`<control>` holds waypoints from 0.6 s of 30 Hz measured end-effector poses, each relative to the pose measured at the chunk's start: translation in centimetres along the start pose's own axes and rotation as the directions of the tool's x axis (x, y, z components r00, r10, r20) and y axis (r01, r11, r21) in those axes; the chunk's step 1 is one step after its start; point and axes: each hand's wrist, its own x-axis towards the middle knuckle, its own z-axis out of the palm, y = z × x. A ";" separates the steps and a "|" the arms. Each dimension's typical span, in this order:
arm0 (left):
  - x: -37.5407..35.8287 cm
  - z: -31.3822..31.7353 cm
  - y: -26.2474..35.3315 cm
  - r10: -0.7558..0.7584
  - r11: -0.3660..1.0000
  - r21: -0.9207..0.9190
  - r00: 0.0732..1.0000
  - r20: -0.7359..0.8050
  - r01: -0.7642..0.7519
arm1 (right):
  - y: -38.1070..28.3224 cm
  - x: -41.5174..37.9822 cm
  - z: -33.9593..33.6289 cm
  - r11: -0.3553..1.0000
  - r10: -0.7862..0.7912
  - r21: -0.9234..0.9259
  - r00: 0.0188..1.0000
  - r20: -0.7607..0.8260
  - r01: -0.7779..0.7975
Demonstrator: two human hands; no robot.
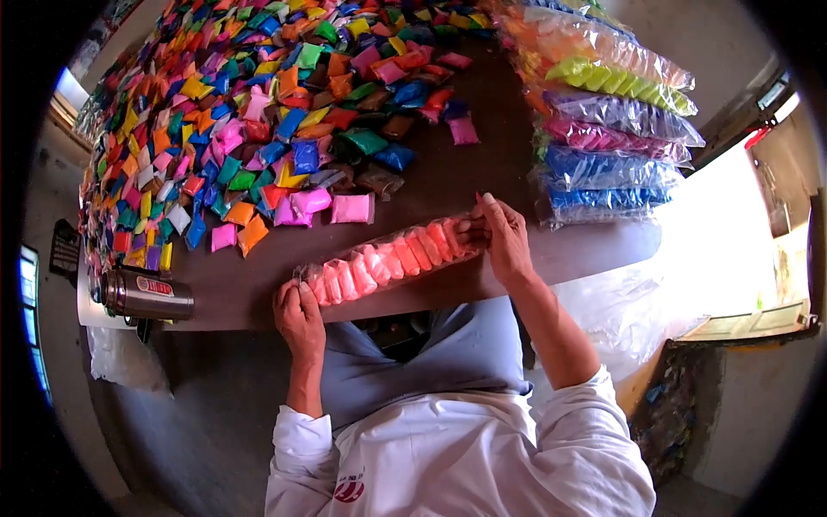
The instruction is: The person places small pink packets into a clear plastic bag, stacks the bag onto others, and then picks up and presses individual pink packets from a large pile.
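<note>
Fingers of the right hand (504, 237) were bunched together at the far end of a long clear sleeve of pink packets (388, 257), thumb and fingertips pinching the plastic mouth there, while the left hand (299, 314) curled round the near end, its fingers pressed together over the last packet. The sleeve lay slanted along the near edge of the brown table (482, 172), its row of pink and salmon packets lined up side by side between the two hands — it looked full from end to end, so by my reckoning the filling of this one was about done and only the closing of its mouth remained, though whether that end was already sealed could not be made out. Beyond the sleeve and to its right, a stack of finished sleeves (612, 129) rested on the table, each holding one colour: orange, yellow-green, pink, blue. Beyond the sleeve and to its left spread a great heap of loose coloured packets (250, 112), mixed in colour and unsorted, which suggested that most of the work still lay ahead. A few loose pink packets (332, 207) sat just beyond the sleeve's middle, apart from it. A metal flask (146, 295) lay on its side at the table's edge, well to the left of the sleeve — untouched by either hand.
</note>
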 end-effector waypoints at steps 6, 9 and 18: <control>0.0 0.1 -0.5 0.013 1.000 -0.009 1.000 0.005 -0.013 | 2.2 0.6 -1.0 0.994 -0.110 0.011 0.994 0.014 0.110; -0.1 0.3 -0.8 0.020 1.000 -0.010 1.000 -0.003 -0.020 | 1.8 0.5 -1.6 0.998 -0.058 0.032 0.994 0.095 0.055; 0.0 0.4 -0.5 0.052 0.998 -0.026 0.998 -0.021 -0.052 | -0.6 -0.1 -2.2 0.947 -0.139 -0.271 0.982 0.127 0.170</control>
